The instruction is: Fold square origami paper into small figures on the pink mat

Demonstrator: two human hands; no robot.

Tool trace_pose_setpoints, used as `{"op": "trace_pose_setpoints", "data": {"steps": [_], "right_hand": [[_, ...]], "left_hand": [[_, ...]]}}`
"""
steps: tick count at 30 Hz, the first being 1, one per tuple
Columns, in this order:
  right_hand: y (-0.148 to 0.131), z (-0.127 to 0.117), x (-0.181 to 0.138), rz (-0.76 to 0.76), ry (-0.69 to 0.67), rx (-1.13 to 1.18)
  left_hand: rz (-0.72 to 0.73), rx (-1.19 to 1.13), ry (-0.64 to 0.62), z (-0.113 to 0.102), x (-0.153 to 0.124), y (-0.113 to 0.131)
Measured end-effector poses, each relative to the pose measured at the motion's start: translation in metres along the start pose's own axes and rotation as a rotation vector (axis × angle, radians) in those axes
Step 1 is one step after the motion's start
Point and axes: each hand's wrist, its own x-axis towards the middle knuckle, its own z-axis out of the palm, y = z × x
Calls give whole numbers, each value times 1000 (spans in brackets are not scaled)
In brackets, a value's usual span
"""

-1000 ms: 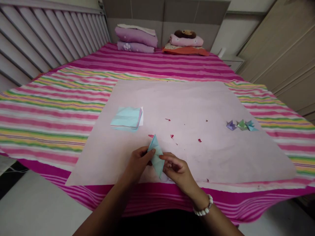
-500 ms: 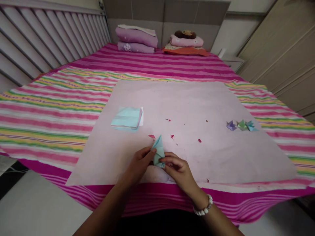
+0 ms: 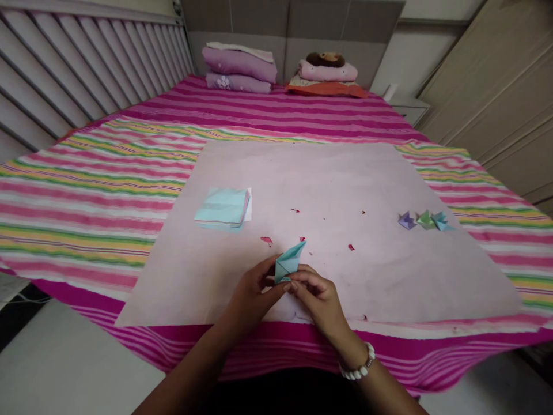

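Note:
A light-blue folded paper piece (image 3: 288,262) is held between both hands above the near part of the large pale sheet (image 3: 337,178), its pointed tip leaning up to the right. My left hand (image 3: 256,291) grips it from the left, thumb at its lower edge and the other fingers partly hidden behind. With thumb and fingers closed, my right hand (image 3: 318,294) pinches its lower right corner. Both thumbs nearly meet at the bottom edge. On the sheet's right side stand a purple folded paper (image 3: 406,220), a green one (image 3: 425,219) and a blue one (image 3: 441,221) in a row.
A stack of square paper (image 3: 222,206), light blue on top, lies on the sheet's left. Small red scraps (image 3: 266,240) are scattered about the middle. Beneath is a striped bedspread (image 3: 95,196). Folded purple bedding (image 3: 239,66) and a pink pile (image 3: 327,72) sit by the headboard.
The folded paper has been turned, so its tip now leans right rather than pointing nearly straight up. My left thumb has shifted down to its bottom edge.

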Motion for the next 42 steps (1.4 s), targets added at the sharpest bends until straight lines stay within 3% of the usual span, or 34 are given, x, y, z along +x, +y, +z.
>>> {"op": "trace_pose_setpoints", "data": {"steps": [6,14,22,28,35,42], "right_hand": [[-3,0,0,1,57,1],[-2,0,6,104,285,183],[-5,-2,5,222,224,239],[-9,0,7,208,158,367],[-8,2,8,278,203,385],[-10,2,9,309,245,414]], "left_hand": [[16,30,34,1,1,5],[-31,66,47,3,0,0],[-14,82,75,1,1,2],[22,191,115,1,-1,2],[165,317,135,3,-2,-2],[132,344,189,2,-2,-4]]}}
